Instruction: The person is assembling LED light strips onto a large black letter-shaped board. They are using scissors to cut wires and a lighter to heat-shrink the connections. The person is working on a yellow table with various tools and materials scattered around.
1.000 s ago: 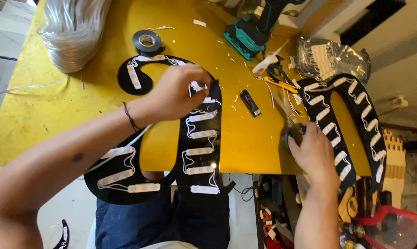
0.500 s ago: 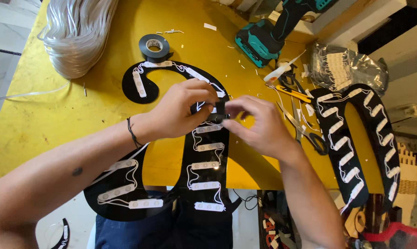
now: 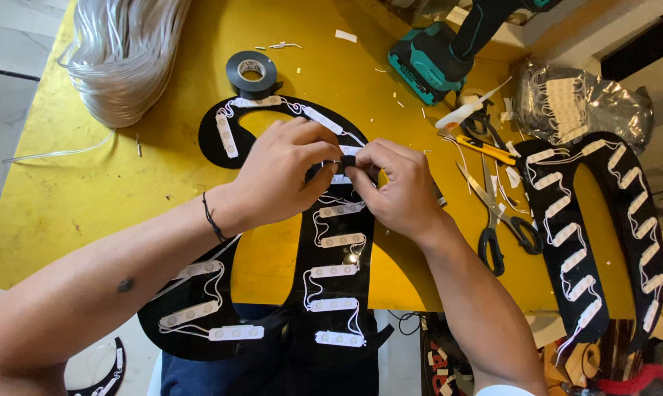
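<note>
The small black piece (image 3: 348,161) pinched between the left hand (image 3: 284,176) and the right hand (image 3: 397,192) is mostly covered by fingertips, so its shape cannot be told. The middle of the black letter-shaped panel with white light modules (image 3: 339,257) is hidden beneath both hands, and its near end is cut off by the bottom edge. The teal cordless drill (image 3: 438,59) and the coil of clear tubing (image 3: 126,51) are cropped at the far edge.
</note>
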